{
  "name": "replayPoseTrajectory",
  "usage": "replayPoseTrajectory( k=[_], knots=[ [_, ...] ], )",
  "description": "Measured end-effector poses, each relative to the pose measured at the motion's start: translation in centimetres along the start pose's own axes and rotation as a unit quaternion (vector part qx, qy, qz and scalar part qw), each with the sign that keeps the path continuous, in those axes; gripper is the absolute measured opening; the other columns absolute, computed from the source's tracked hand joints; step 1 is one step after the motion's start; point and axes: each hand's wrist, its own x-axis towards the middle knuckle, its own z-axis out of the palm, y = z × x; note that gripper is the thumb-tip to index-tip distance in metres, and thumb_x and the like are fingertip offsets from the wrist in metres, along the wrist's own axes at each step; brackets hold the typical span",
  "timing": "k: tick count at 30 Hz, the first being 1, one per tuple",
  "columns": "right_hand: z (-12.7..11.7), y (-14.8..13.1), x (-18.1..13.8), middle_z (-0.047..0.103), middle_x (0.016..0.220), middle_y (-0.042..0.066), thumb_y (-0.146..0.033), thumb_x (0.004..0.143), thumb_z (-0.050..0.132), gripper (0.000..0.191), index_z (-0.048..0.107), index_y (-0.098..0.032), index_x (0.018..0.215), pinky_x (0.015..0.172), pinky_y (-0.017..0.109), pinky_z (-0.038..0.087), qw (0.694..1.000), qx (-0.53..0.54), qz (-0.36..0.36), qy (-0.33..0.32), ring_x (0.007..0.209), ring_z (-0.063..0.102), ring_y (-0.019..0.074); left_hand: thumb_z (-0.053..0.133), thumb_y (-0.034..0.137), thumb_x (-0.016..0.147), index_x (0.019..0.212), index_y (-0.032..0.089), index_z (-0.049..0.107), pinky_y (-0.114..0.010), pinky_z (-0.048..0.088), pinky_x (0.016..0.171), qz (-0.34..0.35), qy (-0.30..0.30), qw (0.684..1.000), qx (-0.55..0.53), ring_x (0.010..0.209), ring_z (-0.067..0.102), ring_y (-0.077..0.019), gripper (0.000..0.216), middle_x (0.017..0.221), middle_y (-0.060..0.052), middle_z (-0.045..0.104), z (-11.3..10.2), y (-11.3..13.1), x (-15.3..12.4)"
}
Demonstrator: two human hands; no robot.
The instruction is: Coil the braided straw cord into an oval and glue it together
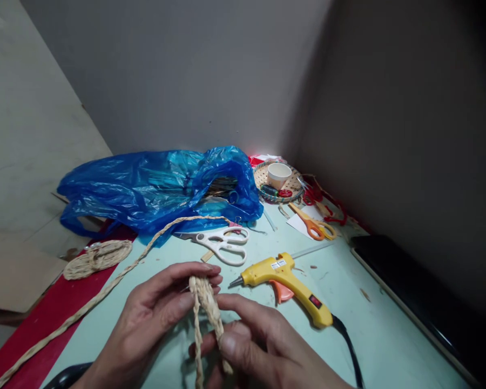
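A flat coil of braided straw cord [209,302] is between my two hands, above the near part of the table. My left hand [157,310] grips its upper end between thumb and fingers. At the lower right side, my right hand [259,340] pinches the cord between thumb and fingers. One loose strand of the cord hangs down between the hands. Just beyond them lies a yellow hot glue gun [285,278] with a clear glue stick in its back. White-handled scissors [222,243] rest behind my left hand.
A blue plastic bag [157,189] of thin stalks lies at the back. Along the left runs a long straw cord [105,292], near a wound straw bundle [99,258]. Orange-handled scissors [314,224], a woven tray [263,175] with a white cup [278,174], and a black device [409,292] stand rightward.
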Motion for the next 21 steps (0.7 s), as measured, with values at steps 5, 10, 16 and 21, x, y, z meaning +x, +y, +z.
replayPoseTrajectory(
  k=[5,10,16,21],
  knots=[
    [0.0,-0.7,0.2,0.061,0.084,0.003,-0.062,0.088,0.066,0.057,0.068,-0.017,0.123,0.065,0.023,0.043,0.999,-0.033,-0.025,0.012,0.069,0.053,0.0109,0.069,0.033,0.089,0.107,0.031,0.078,-0.026,0.059,0.089,-0.041,-0.008,0.991,-0.126,0.112,0.071,-0.0264,0.020,0.117,-0.006,0.078,1.0,0.2,-0.3],
    [0.0,-1.1,0.5,0.065,0.088,0.003,-0.054,0.082,0.077,0.041,0.074,-0.014,0.092,0.086,0.029,0.044,0.997,-0.011,-0.069,0.022,0.085,0.059,0.0152,0.074,0.032,0.086,0.106,0.029,0.079,-0.029,0.059,0.092,-0.067,-0.031,0.980,-0.185,0.114,0.071,-0.0286,0.021,0.118,-0.008,0.078,1.8,0.3,-0.6],
    [0.0,-0.9,0.6,0.055,0.075,-0.004,-0.038,0.072,0.088,0.034,0.066,-0.015,0.083,0.073,0.024,0.039,0.996,0.033,-0.070,0.040,0.068,0.045,0.0093,0.080,0.036,0.081,0.121,0.040,0.072,-0.033,0.059,0.094,-0.093,0.016,0.975,-0.201,0.116,0.070,-0.0275,0.040,0.121,-0.003,0.077,2.8,-0.3,-0.7],
    [0.1,-1.2,0.3,0.054,0.074,-0.004,-0.038,0.076,0.084,0.031,0.063,-0.015,0.081,0.067,0.023,0.035,0.995,-0.016,-0.071,0.074,0.068,0.043,0.0095,0.082,0.039,0.079,0.101,0.032,0.073,-0.020,0.058,0.078,-0.051,0.051,0.989,-0.127,0.087,0.071,-0.0162,0.024,0.092,0.001,0.075,3.4,-0.6,-0.4]
  ],
)
